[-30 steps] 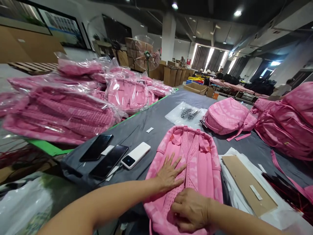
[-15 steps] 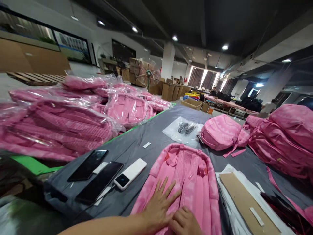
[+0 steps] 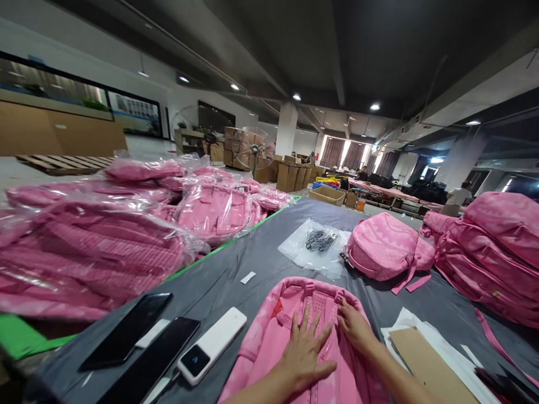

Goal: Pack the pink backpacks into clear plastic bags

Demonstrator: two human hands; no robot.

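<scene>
A pink backpack (image 3: pixel 261 348) lies on the grey-covered table in front of me, its padded back panel and shoulder straps facing up. My left hand (image 3: pixel 304 350) rests flat on the panel with its fingers spread. Near the top right of the backpack, my right hand (image 3: pixel 354 326) has its fingers closed at the upper end of a shoulder strap. Part of the bag's lower end is beyond the bottom of the picture.
Left are two dark phones (image 3: pixel 130 331) and a white power bank (image 3: pixel 213 345). A clear bag with black cords (image 3: pixel 320 240) lies ahead. Pink backpacks (image 3: pixel 385 244) and brown cardboard (image 3: pixel 429 362) are right. Plastic-wrapped backpacks (image 3: pixel 105 247) fill the left side.
My right hand has moved from beside the left hand up to the top right strap. The left hand has shifted slightly right. The view has tilted upward.
</scene>
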